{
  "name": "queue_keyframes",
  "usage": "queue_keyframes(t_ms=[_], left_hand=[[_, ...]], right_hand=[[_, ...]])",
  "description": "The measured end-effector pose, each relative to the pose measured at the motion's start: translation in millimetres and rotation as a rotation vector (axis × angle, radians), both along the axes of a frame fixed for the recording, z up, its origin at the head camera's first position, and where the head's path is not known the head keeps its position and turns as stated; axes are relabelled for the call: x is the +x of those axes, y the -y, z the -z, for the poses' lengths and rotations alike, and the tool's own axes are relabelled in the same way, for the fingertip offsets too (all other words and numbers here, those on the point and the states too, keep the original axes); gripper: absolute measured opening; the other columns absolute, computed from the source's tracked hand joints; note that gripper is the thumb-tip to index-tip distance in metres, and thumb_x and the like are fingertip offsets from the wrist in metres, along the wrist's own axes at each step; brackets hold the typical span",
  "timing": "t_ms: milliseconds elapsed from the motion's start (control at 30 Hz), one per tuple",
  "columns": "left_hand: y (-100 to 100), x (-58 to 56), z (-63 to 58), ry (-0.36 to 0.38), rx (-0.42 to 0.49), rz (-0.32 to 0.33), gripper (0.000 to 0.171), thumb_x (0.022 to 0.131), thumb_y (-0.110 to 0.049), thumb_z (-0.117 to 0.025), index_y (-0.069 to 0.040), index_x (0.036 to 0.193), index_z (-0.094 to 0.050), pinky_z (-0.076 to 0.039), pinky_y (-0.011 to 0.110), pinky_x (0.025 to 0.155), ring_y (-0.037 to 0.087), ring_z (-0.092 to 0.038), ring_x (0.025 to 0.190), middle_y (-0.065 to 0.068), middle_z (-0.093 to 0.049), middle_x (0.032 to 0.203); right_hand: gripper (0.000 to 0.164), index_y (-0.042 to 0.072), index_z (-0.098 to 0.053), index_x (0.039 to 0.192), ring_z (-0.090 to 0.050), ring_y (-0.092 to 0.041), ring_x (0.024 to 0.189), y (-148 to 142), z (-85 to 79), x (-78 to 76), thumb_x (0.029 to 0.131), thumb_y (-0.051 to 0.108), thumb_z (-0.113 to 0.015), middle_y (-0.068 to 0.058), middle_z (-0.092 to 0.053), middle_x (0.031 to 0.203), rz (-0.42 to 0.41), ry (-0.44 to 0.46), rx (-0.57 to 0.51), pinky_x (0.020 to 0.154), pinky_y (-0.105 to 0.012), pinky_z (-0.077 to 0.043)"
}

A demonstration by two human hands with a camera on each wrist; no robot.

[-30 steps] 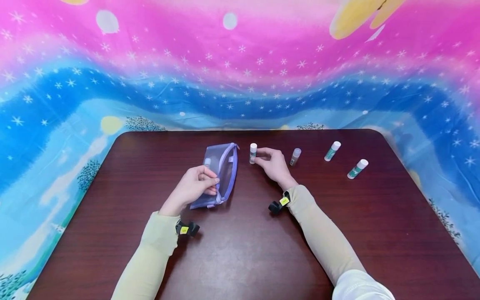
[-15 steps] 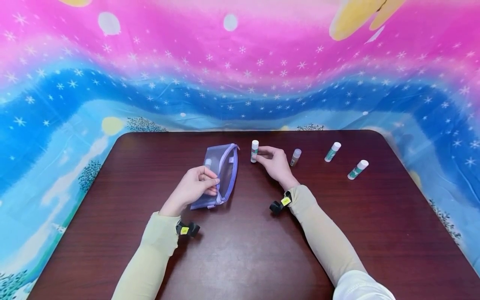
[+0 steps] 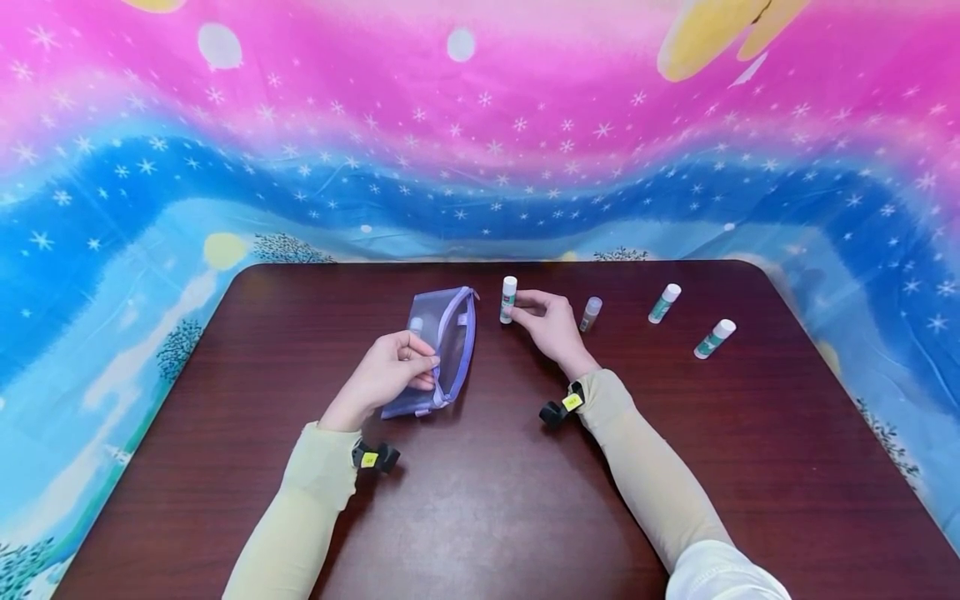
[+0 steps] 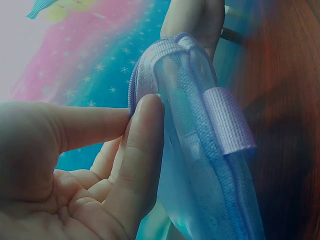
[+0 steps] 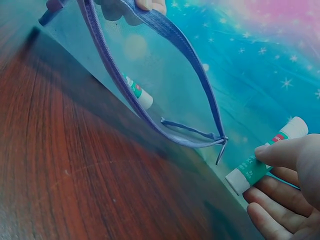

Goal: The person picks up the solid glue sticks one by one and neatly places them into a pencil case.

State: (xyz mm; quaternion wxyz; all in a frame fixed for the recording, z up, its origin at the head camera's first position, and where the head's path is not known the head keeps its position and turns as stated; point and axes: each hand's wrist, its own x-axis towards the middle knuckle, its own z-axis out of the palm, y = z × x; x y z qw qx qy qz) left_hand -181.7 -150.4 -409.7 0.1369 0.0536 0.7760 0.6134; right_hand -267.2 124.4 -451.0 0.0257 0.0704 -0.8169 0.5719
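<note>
In the head view my left hand (image 3: 390, 367) pinches the zipped edge of a purple mesh pouch (image 3: 468, 354) between thumb and fingers. The pouch stands on its side with its mouth spread toward the right. Through the mesh a glue stick (image 5: 144, 97) shows inside it, in the right wrist view. My right hand (image 3: 551, 327) holds another glue stick (image 3: 508, 293), white-capped with a green label, upright just right of the pouch mouth. Thumb and fingers grip its lower part, and it is apart from the pouch.
Right of my right hand a glue stick with a clear cap (image 3: 591, 314) stands on the dark wooden table (image 3: 480, 500). Two white-capped glue sticks, a nearer one (image 3: 715, 339) and a farther one (image 3: 664, 304), stand farther right. A patterned cloth (image 3: 480, 183) hangs behind the table.
The glue stick in my right hand has risen slightly. My left hand and the pouch stay almost where they were.
</note>
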Motion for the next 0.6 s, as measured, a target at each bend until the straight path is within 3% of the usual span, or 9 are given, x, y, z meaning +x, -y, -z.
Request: queue_keyframes(t_ms=[600], left_hand=[[0.8,1.1,-0.5,-0.012,-0.005,0.001,0.013,0.096,0.001,-0.068,0.008,0.104,-0.061,-0.063,0.034,0.069,0.023,-0.07,0.07,0.017,-0.067,0.085]], right_hand=[[0.036,0.006,-0.072,0.125,-0.071,-0.022,0.101,1.0,-9.1,2.8,0.093,0.021,-0.078,-0.011,-0.073,0.111,0.001,0.004,-0.046,0.085,-0.035,-0.057]])
